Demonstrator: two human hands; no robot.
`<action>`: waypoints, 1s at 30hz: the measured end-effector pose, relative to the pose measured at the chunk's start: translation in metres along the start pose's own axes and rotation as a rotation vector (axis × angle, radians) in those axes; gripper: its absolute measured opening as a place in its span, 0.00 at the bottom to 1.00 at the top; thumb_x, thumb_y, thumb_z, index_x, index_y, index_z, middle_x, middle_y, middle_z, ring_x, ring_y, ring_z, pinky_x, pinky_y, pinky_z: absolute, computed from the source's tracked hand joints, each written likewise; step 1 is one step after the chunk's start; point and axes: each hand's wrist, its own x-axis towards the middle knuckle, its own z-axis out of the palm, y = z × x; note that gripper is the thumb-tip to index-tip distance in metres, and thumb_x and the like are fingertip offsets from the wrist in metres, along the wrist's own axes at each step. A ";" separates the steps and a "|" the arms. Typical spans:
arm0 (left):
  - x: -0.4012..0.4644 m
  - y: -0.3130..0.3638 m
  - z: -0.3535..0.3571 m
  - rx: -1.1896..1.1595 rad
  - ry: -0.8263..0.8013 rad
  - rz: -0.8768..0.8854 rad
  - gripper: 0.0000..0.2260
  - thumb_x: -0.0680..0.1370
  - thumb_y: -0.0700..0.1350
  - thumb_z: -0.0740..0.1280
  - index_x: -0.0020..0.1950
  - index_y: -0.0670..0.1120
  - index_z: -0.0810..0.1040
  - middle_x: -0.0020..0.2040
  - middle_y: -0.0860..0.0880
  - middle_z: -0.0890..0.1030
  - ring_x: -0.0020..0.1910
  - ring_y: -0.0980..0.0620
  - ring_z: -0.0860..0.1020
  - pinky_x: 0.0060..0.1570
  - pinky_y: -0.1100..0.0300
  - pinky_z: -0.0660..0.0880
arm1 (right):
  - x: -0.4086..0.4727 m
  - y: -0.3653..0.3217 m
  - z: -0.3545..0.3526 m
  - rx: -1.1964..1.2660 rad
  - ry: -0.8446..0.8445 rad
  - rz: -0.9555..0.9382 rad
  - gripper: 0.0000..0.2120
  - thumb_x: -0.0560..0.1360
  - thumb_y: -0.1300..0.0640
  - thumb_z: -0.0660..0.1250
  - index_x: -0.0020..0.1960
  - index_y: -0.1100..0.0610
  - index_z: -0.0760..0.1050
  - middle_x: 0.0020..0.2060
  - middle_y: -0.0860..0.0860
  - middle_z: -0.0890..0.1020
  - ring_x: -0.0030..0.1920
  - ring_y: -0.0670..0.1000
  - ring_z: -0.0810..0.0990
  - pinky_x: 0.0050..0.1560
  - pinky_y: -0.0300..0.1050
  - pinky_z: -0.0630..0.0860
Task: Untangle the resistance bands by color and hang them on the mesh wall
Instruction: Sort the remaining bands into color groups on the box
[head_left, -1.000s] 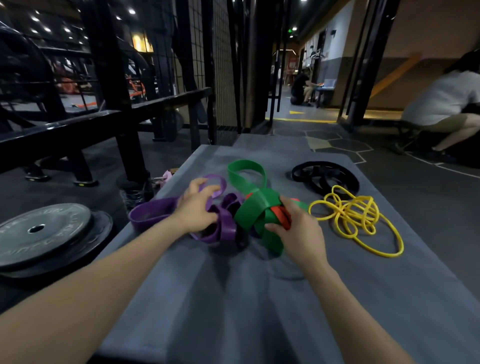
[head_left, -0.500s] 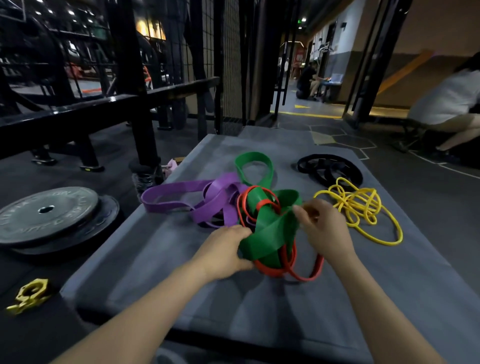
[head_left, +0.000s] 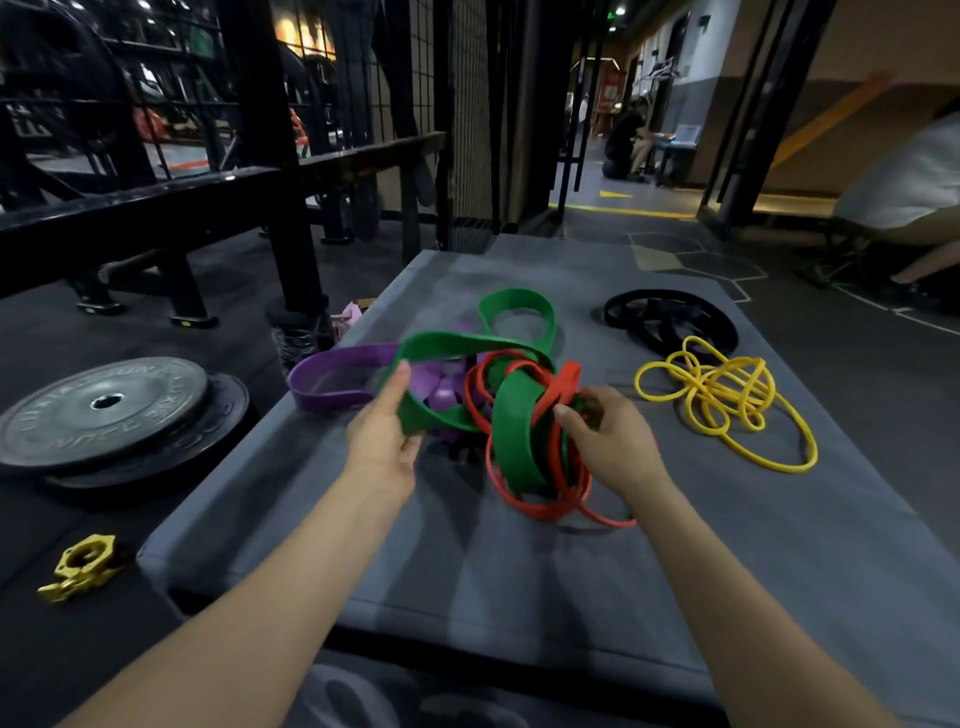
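Mid-desk (head_left: 519, 597), tangle centre: left hand (head_left: 387, 441) pinches green band (head_left: 514, 421) at 9 o'clock; right hand (head_left: 608, 441) fingers grip red band (head_left: 545, 512) at 3. Draw apart slowly, feeding loops free.

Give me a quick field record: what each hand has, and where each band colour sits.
left hand: grips green band
right hand: pinches the green-and-red knot
red band: wound through green
purple band: under the tangle, trailing left
yellow band: separate pile, right
black band: separate, far right
surface: grey mat
hung yet: none seen
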 end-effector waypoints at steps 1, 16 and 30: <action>0.003 -0.001 -0.002 -0.034 0.051 -0.048 0.06 0.73 0.48 0.69 0.48 0.48 0.78 0.45 0.51 0.82 0.40 0.54 0.80 0.40 0.63 0.77 | -0.001 0.001 0.002 -0.088 0.022 -0.003 0.16 0.74 0.50 0.66 0.55 0.61 0.76 0.52 0.61 0.79 0.57 0.61 0.74 0.58 0.51 0.69; 0.000 -0.009 0.009 0.469 -0.031 0.309 0.07 0.71 0.45 0.73 0.39 0.45 0.76 0.36 0.49 0.79 0.31 0.60 0.77 0.29 0.73 0.72 | -0.003 -0.013 -0.004 -0.035 0.029 0.009 0.26 0.66 0.59 0.75 0.60 0.64 0.70 0.50 0.59 0.79 0.54 0.59 0.77 0.48 0.45 0.72; 0.041 0.010 -0.016 0.352 0.103 0.181 0.13 0.70 0.50 0.73 0.50 0.44 0.78 0.47 0.43 0.80 0.45 0.46 0.76 0.48 0.52 0.73 | 0.004 0.019 -0.033 -0.198 0.092 0.090 0.25 0.71 0.56 0.71 0.65 0.59 0.71 0.59 0.61 0.74 0.64 0.63 0.68 0.65 0.55 0.64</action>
